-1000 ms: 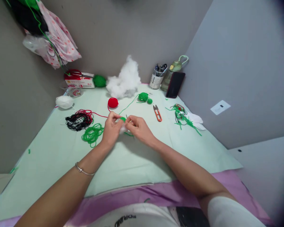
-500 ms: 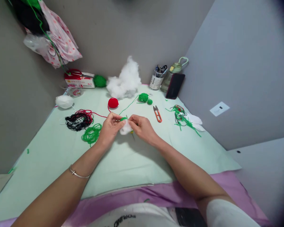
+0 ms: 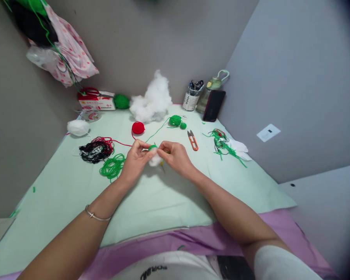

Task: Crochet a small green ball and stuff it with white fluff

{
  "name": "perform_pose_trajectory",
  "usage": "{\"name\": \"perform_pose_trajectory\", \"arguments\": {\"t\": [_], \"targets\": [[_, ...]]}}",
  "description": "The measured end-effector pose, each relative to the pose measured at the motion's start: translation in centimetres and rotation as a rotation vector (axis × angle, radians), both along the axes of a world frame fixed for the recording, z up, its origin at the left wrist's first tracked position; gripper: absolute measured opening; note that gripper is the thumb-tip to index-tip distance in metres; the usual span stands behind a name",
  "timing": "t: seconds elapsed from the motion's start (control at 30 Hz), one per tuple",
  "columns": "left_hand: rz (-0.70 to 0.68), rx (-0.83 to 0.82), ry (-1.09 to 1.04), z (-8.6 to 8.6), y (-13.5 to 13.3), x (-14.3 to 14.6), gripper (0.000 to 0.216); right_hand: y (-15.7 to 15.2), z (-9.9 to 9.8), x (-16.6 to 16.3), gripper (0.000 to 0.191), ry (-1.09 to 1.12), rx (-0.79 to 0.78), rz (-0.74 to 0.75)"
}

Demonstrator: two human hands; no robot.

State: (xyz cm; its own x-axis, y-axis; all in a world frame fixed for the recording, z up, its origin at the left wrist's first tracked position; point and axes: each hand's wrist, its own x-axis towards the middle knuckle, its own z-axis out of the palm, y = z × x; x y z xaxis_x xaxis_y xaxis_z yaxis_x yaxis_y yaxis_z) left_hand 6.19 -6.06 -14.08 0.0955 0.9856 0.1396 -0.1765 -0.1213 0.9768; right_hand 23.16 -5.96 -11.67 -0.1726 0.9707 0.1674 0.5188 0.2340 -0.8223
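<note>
My left hand [image 3: 136,159] pinches a small green crocheted piece [image 3: 152,147] with white stuffing [image 3: 155,159] showing at its near side. From the other side my right hand [image 3: 175,156] is closed, its thumb and fingertips at the stuffing and the green edge. Below the fingers a thin tool with a yellow part [image 3: 161,164] pokes out; its upper end is hidden. Green yarn runs from the piece back to a green yarn ball [image 3: 175,121]. A red yarn ball [image 3: 138,128] sits just beyond my left hand.
Orange thread snips [image 3: 193,140] lie right of my hands, with green yarn scraps [image 3: 221,143] farther right. A heap of white fiberfill [image 3: 151,99] stands at the back. Black yarn [image 3: 95,151] and a green yarn coil [image 3: 112,166] lie left. A phone [image 3: 214,105] leans against a bottle.
My right fingertips have shifted slightly against the white stuffing, and more of the green piece shows. The whole view has moved a little; other things lie as before.
</note>
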Motion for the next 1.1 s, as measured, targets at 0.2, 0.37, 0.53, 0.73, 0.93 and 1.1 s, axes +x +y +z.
{"name": "perform_pose_trajectory", "arguments": {"t": [0.2, 0.37, 0.53, 0.73, 0.93, 1.1], "targets": [[0.059, -0.025, -0.010, -0.7, 0.9, -0.1, 0.033, -1.1, 0.6, -0.7, 0.012, 0.001, 0.003, 0.164], [0.180, -0.016, -0.048, -0.9, 1.1, 0.5, 0.030, -1.5, 0.2, -1.5, 0.011, 0.030, -0.001, 0.196], [0.113, -0.101, -0.111, -0.1, 0.4, 0.5, 0.030, 0.0, 0.2, -0.3, 0.016, 0.099, 0.063, 0.119], [0.025, -0.212, -0.134, 0.7, -0.2, 0.3, 0.030, 0.4, 0.9, 0.6, 0.024, 0.601, -0.109, 0.301], [0.013, -0.234, -0.186, 0.5, -0.1, 0.3, 0.025, 0.1, 0.4, 0.5, 0.015, 0.147, 0.021, 0.193], [-0.008, -0.212, -0.181, 0.0, -0.4, 0.8, 0.030, 0.3, -0.2, 0.2, 0.017, 0.033, 0.002, 0.167]]}}
